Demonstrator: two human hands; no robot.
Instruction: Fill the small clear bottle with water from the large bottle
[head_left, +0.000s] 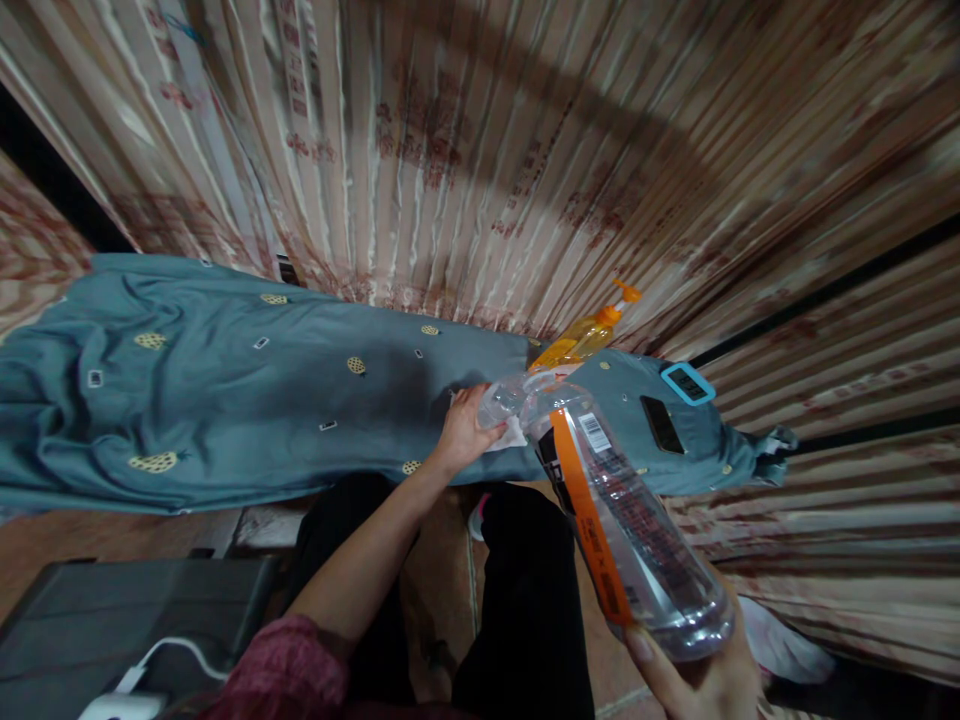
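Note:
My right hand [694, 685] is wrapped round the base of a large clear plastic bottle [622, 530] with an orange and black label. The bottle is tilted, its narrower end pointing up and left towards my left hand [463, 432]. The fingers of my left hand are closed round a small clear plastic container [501, 400], whose exact kind I cannot make out. It meets or overlaps the large bottle's end in view. Just beyond them stands a pump bottle [574, 343] of yellow liquid with an orange pump. Something white, like a tissue [511, 436], shows beneath the small container.
A blue-green cloth [225, 400] with pineapple prints covers the long narrow surface. A dark phone [661, 425] and a blue-framed digital display [688, 383] lie at its right end. Patterned curtains [450, 180] hang behind. A grey surface [135, 610] with a white cable is lower left.

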